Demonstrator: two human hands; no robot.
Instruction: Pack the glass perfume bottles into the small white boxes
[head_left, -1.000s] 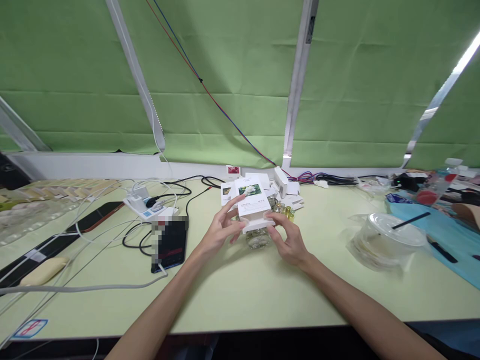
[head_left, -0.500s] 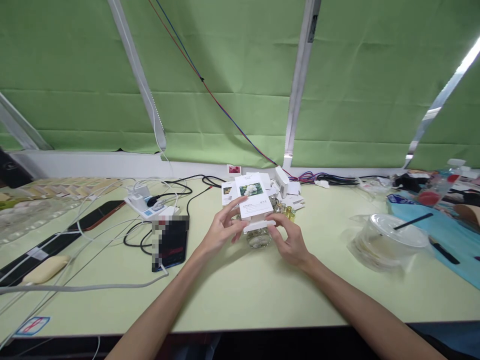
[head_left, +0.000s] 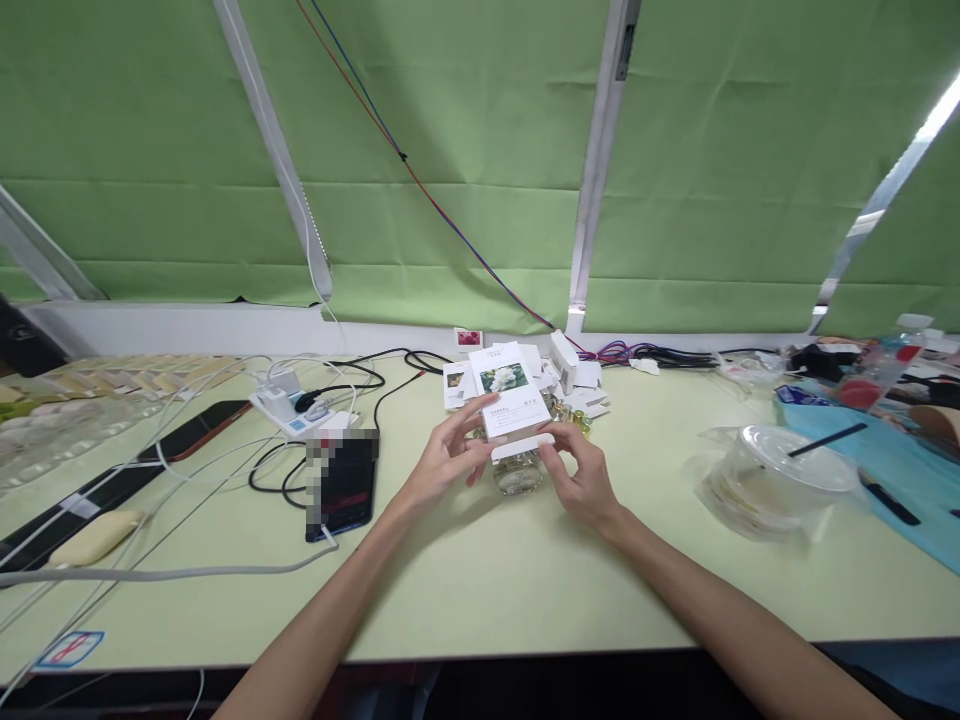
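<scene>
A white cardboard box [head_left: 508, 392] printed with a white flower is held between my two hands, its flap end facing me. My left hand [head_left: 452, 450] grips its left side, with the thumb at the near flap. On the right, my right hand [head_left: 579, 474] pinches the box's near flap and corner with thumb and forefinger. Just below the box a clear glass bottle [head_left: 518, 478] stands on the table, its upper part hidden. Small glass bottles [head_left: 579, 420] with yellowish contents sit behind my right hand. More white boxes [head_left: 564, 360] lie in a pile beyond.
On the left are a phone [head_left: 351, 485], a power strip [head_left: 300, 408], tangled cables and a bar of soap-like shape [head_left: 96, 538]. To the right stand a lidded plastic cup [head_left: 796, 462] in a bag and a blue sheet [head_left: 900, 490] with a black-handled tool on it.
The near flap of the box has tilted, its right end now slightly higher. My right fingers have shifted a little up along the flap. The left hand has barely moved.
</scene>
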